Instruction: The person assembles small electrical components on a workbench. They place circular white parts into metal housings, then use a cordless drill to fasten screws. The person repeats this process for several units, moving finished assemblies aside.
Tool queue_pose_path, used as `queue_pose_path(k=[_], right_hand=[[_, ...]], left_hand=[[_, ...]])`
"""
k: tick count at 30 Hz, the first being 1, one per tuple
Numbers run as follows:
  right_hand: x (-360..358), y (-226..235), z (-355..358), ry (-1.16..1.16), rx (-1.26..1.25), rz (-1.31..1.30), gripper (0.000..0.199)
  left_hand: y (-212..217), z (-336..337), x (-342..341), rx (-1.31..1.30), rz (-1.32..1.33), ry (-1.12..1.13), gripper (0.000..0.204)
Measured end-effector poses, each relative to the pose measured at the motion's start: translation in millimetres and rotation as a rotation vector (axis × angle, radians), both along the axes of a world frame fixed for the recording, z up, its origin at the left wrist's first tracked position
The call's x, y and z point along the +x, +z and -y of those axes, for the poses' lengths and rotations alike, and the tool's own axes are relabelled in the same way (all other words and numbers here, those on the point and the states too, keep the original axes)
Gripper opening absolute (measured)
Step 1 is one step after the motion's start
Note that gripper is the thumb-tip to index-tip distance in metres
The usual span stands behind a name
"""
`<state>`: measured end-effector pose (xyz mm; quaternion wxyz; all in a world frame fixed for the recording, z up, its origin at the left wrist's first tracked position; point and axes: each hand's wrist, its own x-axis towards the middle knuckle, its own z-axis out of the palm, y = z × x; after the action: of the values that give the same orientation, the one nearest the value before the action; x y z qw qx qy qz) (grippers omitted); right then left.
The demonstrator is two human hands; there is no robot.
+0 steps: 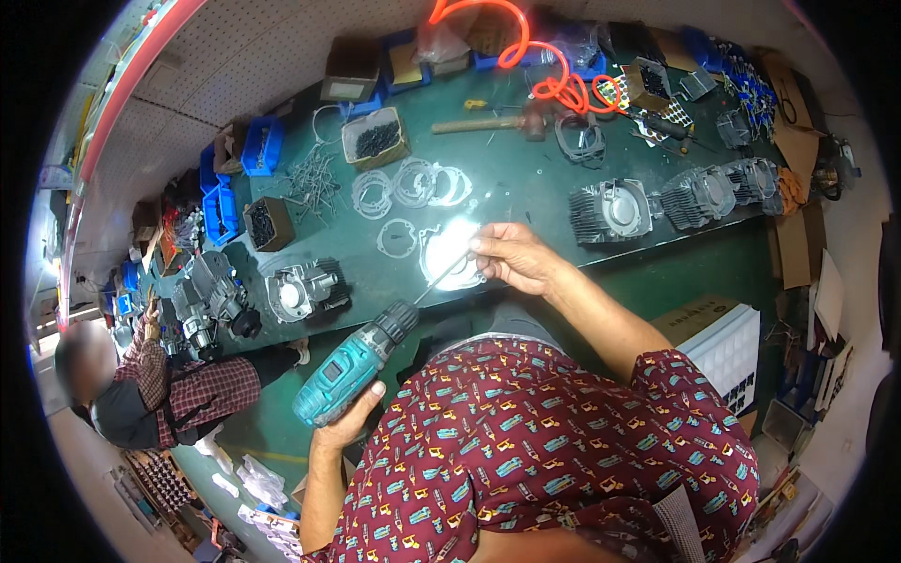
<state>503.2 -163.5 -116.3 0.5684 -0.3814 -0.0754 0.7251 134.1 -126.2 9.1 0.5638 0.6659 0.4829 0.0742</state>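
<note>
A teal drill (343,372) is gripped by the left hand (349,418) before the desk (526,192); its bit (442,280) is seemingly pinched by the right hand (516,258). The finned castings (622,208) are left untouched, the bit apparently not yet applied.

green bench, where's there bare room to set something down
The bench looks mostly bare between the ring gaskets and the nearest finned casting on the right, just beyond the right hand. A smaller front patch lies between the left finned housing and the brightly lit part. Crowded: the back, with cartons and orange hose.
</note>
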Motion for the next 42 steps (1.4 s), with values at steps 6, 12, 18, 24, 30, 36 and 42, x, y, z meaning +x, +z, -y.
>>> queue_pose_path(k=[6, 12, 18, 24, 30, 36, 42], right_hand=[[11, -13, -27, -0.144, -0.100, 0.802, 0.029], [12, -44, -32, -0.004, 0.033, 1.161, 0.030], [3, -35, -28, 0.133, 0.112, 1.542, 0.034], [0, -51, -25, 0.120, 0.241, 1.523, 0.032], [5, -57, -27, 0.103, 0.366, 1.517, 0.030], [8, -57, -28, 0.136, 0.400, 1.521, 0.029], [3, -54, -28, 0.110, 0.368, 1.517, 0.030]], left_hand=[[-19, -11, 6, 0.036, 0.013, 0.105, 0.032], [-42, -35, 21, 0.117, 0.023, -0.008, 0.033], [-43, -52, 28, 0.140, 0.012, -0.103, 0.036], [23, -105, 90, 0.157, -0.140, -0.378, 0.033], [70, -138, 182, 0.340, -0.494, -0.693, 0.030], [73, -137, 195, 0.387, -0.557, -0.743, 0.033], [80, -125, 207, 0.384, -0.612, -0.733, 0.034]])
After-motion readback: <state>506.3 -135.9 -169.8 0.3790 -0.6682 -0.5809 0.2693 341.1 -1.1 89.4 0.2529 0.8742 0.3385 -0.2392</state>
